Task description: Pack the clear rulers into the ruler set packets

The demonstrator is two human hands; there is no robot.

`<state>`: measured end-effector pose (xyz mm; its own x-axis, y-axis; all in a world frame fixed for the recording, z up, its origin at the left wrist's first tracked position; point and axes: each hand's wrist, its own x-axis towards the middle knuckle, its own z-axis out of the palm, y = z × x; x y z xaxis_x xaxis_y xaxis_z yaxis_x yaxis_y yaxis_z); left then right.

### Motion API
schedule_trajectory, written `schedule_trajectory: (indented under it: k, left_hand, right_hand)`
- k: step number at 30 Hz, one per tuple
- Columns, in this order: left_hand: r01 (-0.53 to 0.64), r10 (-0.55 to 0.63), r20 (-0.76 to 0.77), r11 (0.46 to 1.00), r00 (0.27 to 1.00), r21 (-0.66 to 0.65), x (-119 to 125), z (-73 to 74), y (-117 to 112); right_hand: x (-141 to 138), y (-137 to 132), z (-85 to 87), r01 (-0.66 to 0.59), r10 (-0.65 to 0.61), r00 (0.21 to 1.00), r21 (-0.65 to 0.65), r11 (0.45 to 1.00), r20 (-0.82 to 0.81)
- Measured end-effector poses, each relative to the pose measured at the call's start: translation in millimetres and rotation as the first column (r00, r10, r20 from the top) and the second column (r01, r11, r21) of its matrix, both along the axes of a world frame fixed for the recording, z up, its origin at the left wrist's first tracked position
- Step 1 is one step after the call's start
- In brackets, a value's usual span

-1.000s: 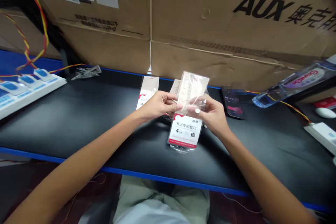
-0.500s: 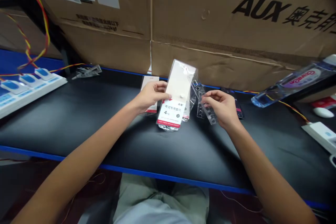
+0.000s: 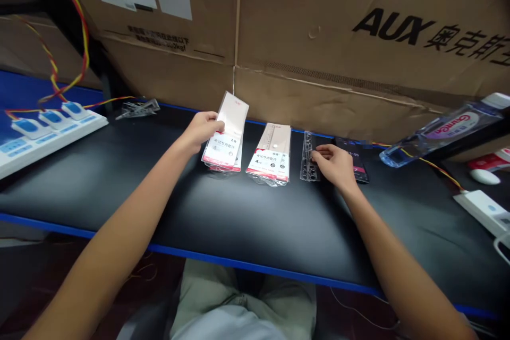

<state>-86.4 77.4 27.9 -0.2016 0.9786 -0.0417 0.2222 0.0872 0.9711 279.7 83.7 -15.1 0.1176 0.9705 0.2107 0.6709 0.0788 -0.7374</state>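
My left hand point(image 3: 201, 132) is closed on the edge of a flat ruler-set packet point(image 3: 228, 143), white and red in a clear sleeve. The packet is tilted over another packet at the left, which is mostly hidden beneath it. Beside these, a pile of similar packets point(image 3: 268, 157) lies on the desk; a ruler shows through one sleeve. Farther right, my right hand point(image 3: 337, 166) has its fingers pinched at the right edge of a clear plastic ruler point(image 3: 309, 162) with cut-out shapes. This ruler lies low on the desk; I cannot tell whether others are under it.
A black phone point(image 3: 358, 167) lies just beyond my right hand. A water bottle point(image 3: 442, 127) leans at the right, above a white power strip point(image 3: 484, 210). Another power strip point(image 3: 51, 138) and some clear plastic pieces point(image 3: 139, 109) are at the left. A large cardboard box point(image 3: 279, 26) stands behind.
My left hand has moved left with its packet, now over the left packet, uncovering the middle pile. My right hand has lowered the clear ruler from a tilt to the desk.
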Motion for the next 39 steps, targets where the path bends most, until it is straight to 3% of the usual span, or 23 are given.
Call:
schedule_trajectory:
  k: [8,15,19,22,27,29,31,35,37,39]
  left_hand:
    - [0.031,-0.03,-0.065,0.999,0.997,0.016,2.7,0.0,-0.6]
    - [-0.009,0.015,-0.253,1.0,0.967,0.027,-7.0,-6.0,2.1]
    - [-0.069,0.065,-0.555,0.998,0.83,0.014,-12.3,-3.9,0.9]
    - [-0.06,0.028,-0.686,0.998,0.727,-0.024,-13.4,-2.4,-0.4]
    - [0.015,0.076,-0.744,0.993,0.664,0.116,-5.9,-3.7,-2.3]
    - [0.093,0.089,-0.735,0.975,0.672,0.203,4.3,-4.1,-5.1]
    - [0.206,0.03,-0.729,0.95,0.684,0.233,19.6,-4.7,-10.5]
    - [0.384,-0.2,-0.755,0.92,0.625,0.074,56.6,-8.2,-29.0]
    - [0.429,-0.262,-0.795,0.903,0.547,-0.003,71.1,-11.0,-38.4]
    - [0.439,-0.278,-0.808,0.898,0.519,-0.027,80.0,-14.2,-44.7]
  right_hand:
    - [-7.6,-8.4,6.5,-0.074,0.063,0.933,0.017,0.997,0.354]
    - [-12.0,-14.4,8.1,-0.063,0.068,0.869,-0.027,0.998,0.49]
    - [-12.9,-17.2,10.8,-0.04,0.051,0.85,-0.031,0.999,0.524]
    - [-13.2,-18.4,12.0,-0.036,0.052,0.838,-0.039,0.999,0.543]
    - [-14.4,-20.2,13.7,-0.051,0.075,0.824,-0.058,0.997,0.562]
    - [-15.1,-20.7,14.5,-0.053,0.078,0.82,-0.06,0.997,0.567]
    - [-15.5,-21.0,14.9,-0.051,0.076,0.817,-0.059,0.997,0.571]
    - [-15.0,-20.2,14.0,-0.047,0.065,0.815,-0.046,0.998,0.576]
    - [-15.0,-19.8,13.3,-0.062,0.065,0.823,-0.023,0.998,0.565]
    - [-16.9,-20.7,12.9,-0.108,0.079,0.853,0.027,0.994,0.516]
